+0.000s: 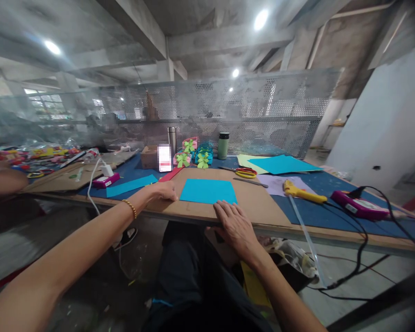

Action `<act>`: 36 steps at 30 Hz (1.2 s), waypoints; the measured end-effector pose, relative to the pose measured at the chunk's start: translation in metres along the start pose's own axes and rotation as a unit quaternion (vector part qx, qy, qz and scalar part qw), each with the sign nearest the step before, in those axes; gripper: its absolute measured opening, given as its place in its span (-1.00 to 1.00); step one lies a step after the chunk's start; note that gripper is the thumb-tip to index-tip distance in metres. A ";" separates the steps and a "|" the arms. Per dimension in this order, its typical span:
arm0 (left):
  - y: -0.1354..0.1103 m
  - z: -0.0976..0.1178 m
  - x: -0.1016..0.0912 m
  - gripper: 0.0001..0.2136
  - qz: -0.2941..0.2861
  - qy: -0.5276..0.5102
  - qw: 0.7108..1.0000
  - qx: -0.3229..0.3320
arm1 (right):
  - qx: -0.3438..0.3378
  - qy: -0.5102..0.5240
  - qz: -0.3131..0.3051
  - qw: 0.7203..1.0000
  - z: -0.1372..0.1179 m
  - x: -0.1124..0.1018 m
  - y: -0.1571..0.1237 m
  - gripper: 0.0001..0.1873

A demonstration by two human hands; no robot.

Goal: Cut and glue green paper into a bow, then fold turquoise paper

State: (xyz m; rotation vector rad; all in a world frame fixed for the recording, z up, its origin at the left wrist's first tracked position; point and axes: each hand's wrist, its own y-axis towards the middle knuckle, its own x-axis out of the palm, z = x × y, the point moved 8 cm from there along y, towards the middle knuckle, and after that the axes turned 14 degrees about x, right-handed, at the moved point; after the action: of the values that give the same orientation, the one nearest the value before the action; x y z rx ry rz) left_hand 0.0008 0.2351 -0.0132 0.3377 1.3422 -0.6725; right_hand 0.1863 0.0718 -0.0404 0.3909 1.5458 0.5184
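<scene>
A square sheet of blue paper (207, 191) lies flat on a brown cardboard board (259, 203) at the table's near edge. My left hand (165, 191) rests on the cardboard just left of the sheet, fingers curled against the surface, touching its left edge; a bead bracelet is on that wrist. My right hand (232, 221) lies flat with fingers spread on the cardboard at the sheet's near right corner. Neither hand holds anything.
Red-and-yellow scissors (245, 172), more blue and yellow-green sheets (282, 164), a yellow glue gun (301, 192) and a purple glue gun (357, 205) with black cords lie right. Paper-flower boxes (193, 157), a green cup (223, 145), a steel flask (172, 140), a phone (164, 158) stand behind. Another person's arm (3, 180) is far left.
</scene>
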 end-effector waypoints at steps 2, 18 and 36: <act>-0.008 0.001 -0.006 -0.69 0.024 0.027 0.999 0.001 | -0.001 0.000 -0.001 1.000 0.000 0.000 0.000 -0.41; -0.024 0.125 0.034 -0.70 0.255 0.129 0.915 0.284 | 0.059 0.170 -0.059 0.982 0.039 -0.023 0.028 -0.69; -0.014 0.120 0.036 -0.79 0.330 0.045 0.909 0.251 | 0.205 0.030 -0.259 0.943 0.040 0.004 0.079 -0.72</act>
State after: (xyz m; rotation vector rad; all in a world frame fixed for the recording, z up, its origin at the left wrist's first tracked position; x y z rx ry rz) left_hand 0.0882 0.1453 -0.0199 1.1927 1.0234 -0.4139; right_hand 0.2207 0.1434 -0.0006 0.2665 1.7355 -0.2098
